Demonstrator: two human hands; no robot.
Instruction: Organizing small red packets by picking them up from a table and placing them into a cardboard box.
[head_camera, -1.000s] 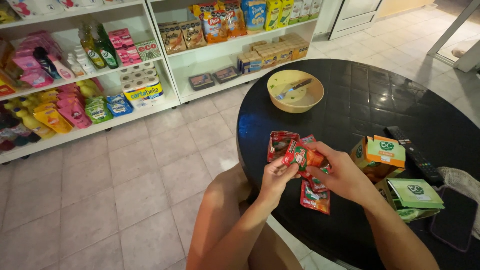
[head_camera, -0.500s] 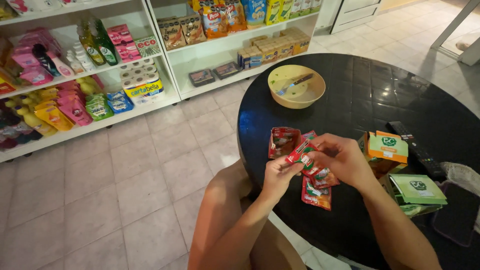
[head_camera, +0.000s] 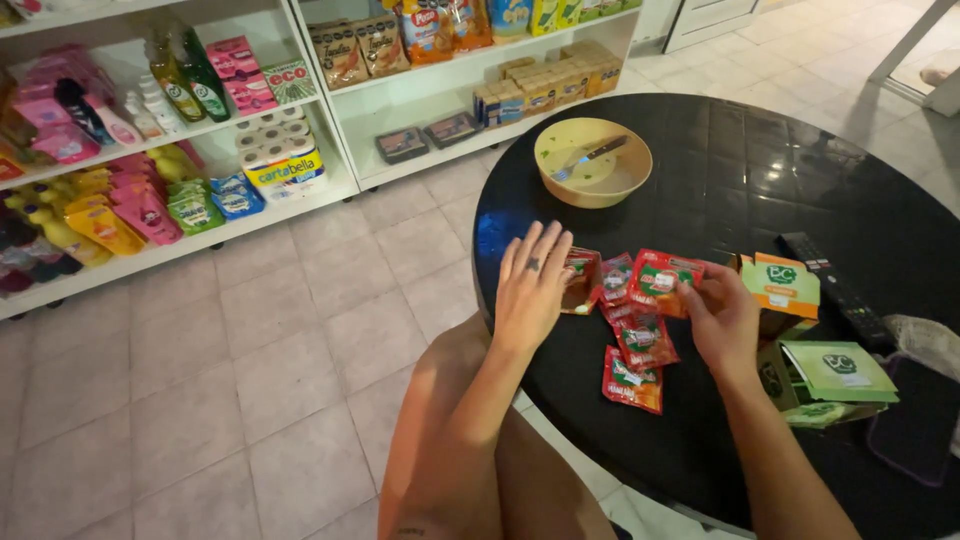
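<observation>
Red sauce sachets (head_camera: 640, 335) lie spread on the black round tabletop (head_camera: 720, 170), near its front edge, w/ several in a loose row and two more lower, closer to the person. The left hand (head_camera: 532, 285) rests flat, fingers (head_camera: 545, 245) stretched open and a little spread, palm down, covering the edge of the leftmost sachet (head_camera: 582, 280); it grips nothing. The right hand (head_camera: 722, 320) is at the right end of the row, its fingers curled and pinching the corner of one red sachet (head_camera: 665, 278), which sits touching its neighbours.

The step in hand looks like laying out and sorting the sachets on the tabletop, approx. halfway: some are in line, others overlap or sit askew. The next move would call for a light pinch on a thin, slippery packet, sliding it apart w/o dragging the neighbours.

Just beside the right hand stand green-and-orange cardboard boxes (head_camera: 810, 340), and a black remote control (head_camera: 835, 290) lies behind them. A yellow bowl (head_camera: 592, 162) w/ a knife inside is well apart, at the far side. Shop shelves (head_camera: 300, 120) w/ goods stand beyond the tiled floor (head_camera: 200, 380).
</observation>
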